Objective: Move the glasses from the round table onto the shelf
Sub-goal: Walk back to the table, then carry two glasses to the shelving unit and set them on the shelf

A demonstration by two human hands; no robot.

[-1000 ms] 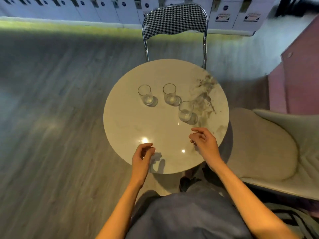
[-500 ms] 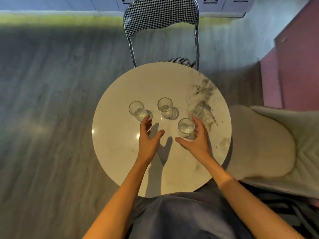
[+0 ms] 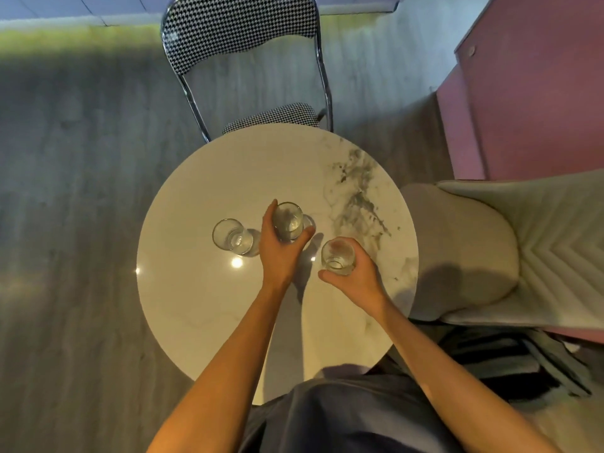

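Observation:
Three clear glasses are over the round marble table [image 3: 202, 299]. My left hand [image 3: 277, 253] grips the middle glass [image 3: 288, 220], fingers and thumb wrapped round its sides. My right hand [image 3: 356, 276] holds the right glass [image 3: 338, 258], which looks lifted a little off the tabletop. The left glass [image 3: 230, 238] stands alone on the table, just left of my left hand. No shelf shelves are plainly visible in this view.
A houndstooth chair [image 3: 238, 31] stands behind the table. A pale cushioned seat [image 3: 464, 256] sits to the right, touching the table's edge. A pink cabinet [image 3: 529, 93] rises at the upper right. Grey wood floor lies to the left.
Both hands reached forward over the table and closed round glasses: the left took the middle glass, the right took the right glass. The camera moved closer over the table.

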